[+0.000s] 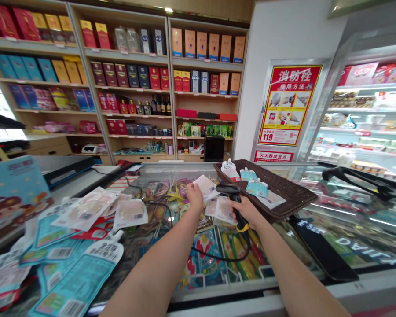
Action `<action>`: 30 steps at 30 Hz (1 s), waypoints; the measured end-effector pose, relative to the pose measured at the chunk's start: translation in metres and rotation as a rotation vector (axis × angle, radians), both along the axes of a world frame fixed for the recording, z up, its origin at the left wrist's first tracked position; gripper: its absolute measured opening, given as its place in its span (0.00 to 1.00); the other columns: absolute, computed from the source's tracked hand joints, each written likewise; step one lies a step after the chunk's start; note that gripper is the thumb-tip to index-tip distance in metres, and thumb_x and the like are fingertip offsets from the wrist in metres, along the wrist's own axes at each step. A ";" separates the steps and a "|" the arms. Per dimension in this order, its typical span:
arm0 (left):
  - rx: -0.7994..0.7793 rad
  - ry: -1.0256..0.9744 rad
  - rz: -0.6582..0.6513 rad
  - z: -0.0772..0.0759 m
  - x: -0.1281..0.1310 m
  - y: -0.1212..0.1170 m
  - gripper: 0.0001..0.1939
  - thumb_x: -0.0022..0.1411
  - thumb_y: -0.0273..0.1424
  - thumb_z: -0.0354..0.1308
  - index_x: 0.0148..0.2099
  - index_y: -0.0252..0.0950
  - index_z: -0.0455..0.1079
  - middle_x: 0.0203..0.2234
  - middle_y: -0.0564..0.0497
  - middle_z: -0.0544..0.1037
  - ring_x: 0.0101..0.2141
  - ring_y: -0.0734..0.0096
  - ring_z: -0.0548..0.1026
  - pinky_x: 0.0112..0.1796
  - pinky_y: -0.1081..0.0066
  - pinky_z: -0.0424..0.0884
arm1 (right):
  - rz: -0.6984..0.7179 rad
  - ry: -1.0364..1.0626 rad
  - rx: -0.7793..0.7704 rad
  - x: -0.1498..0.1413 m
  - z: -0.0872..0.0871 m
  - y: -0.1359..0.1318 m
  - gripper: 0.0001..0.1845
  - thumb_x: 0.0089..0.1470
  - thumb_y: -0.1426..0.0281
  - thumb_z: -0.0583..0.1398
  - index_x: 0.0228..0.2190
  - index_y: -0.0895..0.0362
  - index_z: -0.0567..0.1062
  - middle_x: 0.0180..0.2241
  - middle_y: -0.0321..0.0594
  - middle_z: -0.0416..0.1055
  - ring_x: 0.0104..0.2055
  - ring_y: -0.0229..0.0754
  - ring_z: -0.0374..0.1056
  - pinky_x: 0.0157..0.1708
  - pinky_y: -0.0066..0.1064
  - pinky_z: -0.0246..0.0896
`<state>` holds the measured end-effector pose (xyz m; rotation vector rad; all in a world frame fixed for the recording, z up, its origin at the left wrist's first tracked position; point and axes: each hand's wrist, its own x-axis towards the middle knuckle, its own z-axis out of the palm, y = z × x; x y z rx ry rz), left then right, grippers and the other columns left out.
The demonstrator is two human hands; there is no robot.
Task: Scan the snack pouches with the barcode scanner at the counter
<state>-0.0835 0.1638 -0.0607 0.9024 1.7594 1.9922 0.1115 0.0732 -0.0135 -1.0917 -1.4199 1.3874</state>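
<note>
My left hand (194,194) pinches the edge of a flat, clear-and-white plastic packet (205,186) above the glass freezer top. My right hand (246,211) is wrapped round the handle of a black barcode scanner (228,189), whose head points left toward that packet. From the handle's yellow-trimmed base, a black cable (222,259) loops away to the left. Close to my right hand are more clear packets (221,209), partly covered by the scanner. At the left lies a pile of blue-and-white spouted pouches (82,273), with clear packets (89,207) on top.
Just beyond my right hand, a brown woven basket (295,196) holds several pouches and a clear packet. A black slab, perhaps a phone (323,251), lies on the glass. Frozen goods (240,251) show underneath. Shelves of boxes (125,75) stand behind; a lit cooler (366,110) is at right.
</note>
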 end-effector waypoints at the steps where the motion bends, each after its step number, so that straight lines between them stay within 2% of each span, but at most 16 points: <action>1: 0.001 0.005 0.002 -0.001 0.000 0.000 0.02 0.57 0.30 0.51 0.32 0.37 0.62 0.28 0.52 0.71 0.34 0.67 0.72 0.42 0.64 0.68 | 0.009 -0.011 -0.005 0.000 -0.001 0.001 0.16 0.42 0.60 0.65 0.22 0.56 0.65 0.12 0.29 0.61 0.13 0.33 0.57 0.13 0.26 0.57; 10: -0.002 -0.008 -0.005 0.006 0.003 -0.006 0.01 0.57 0.28 0.51 0.32 0.37 0.62 0.27 0.52 0.71 0.31 0.68 0.71 0.39 0.67 0.68 | 0.069 -0.054 -0.026 -0.003 -0.004 0.002 0.19 0.41 0.57 0.64 0.18 0.56 0.64 0.09 0.30 0.60 0.10 0.31 0.54 0.11 0.24 0.54; 17: -0.030 0.044 -0.014 0.007 0.006 -0.012 0.02 0.58 0.28 0.50 0.34 0.36 0.64 0.28 0.51 0.72 0.32 0.68 0.72 0.39 0.68 0.69 | 0.046 0.013 -0.026 -0.006 -0.001 -0.002 0.18 0.38 0.60 0.67 0.23 0.56 0.65 0.13 0.28 0.63 0.12 0.32 0.58 0.11 0.25 0.56; 21: -0.026 0.054 -0.026 0.017 0.004 -0.024 0.03 0.58 0.27 0.50 0.35 0.35 0.65 0.28 0.51 0.73 0.32 0.69 0.72 0.38 0.68 0.69 | 0.095 0.047 -0.052 -0.015 0.000 -0.005 0.17 0.40 0.62 0.67 0.26 0.57 0.66 0.16 0.29 0.65 0.14 0.32 0.60 0.13 0.24 0.59; 25: 0.007 0.139 -0.087 0.035 -0.016 -0.042 0.03 0.58 0.28 0.51 0.34 0.35 0.66 0.25 0.52 0.72 0.29 0.70 0.72 0.36 0.70 0.68 | 0.130 0.104 -0.044 -0.037 0.001 -0.008 0.17 0.40 0.62 0.67 0.28 0.56 0.67 0.16 0.28 0.65 0.14 0.32 0.59 0.13 0.24 0.57; 30: -0.010 0.209 -0.043 0.059 -0.074 -0.076 0.04 0.58 0.30 0.52 0.35 0.35 0.67 0.20 0.55 0.70 0.25 0.70 0.70 0.32 0.70 0.67 | 0.208 0.109 -0.061 -0.079 0.013 -0.020 0.15 0.42 0.62 0.65 0.25 0.56 0.64 0.14 0.28 0.63 0.13 0.32 0.58 0.12 0.25 0.56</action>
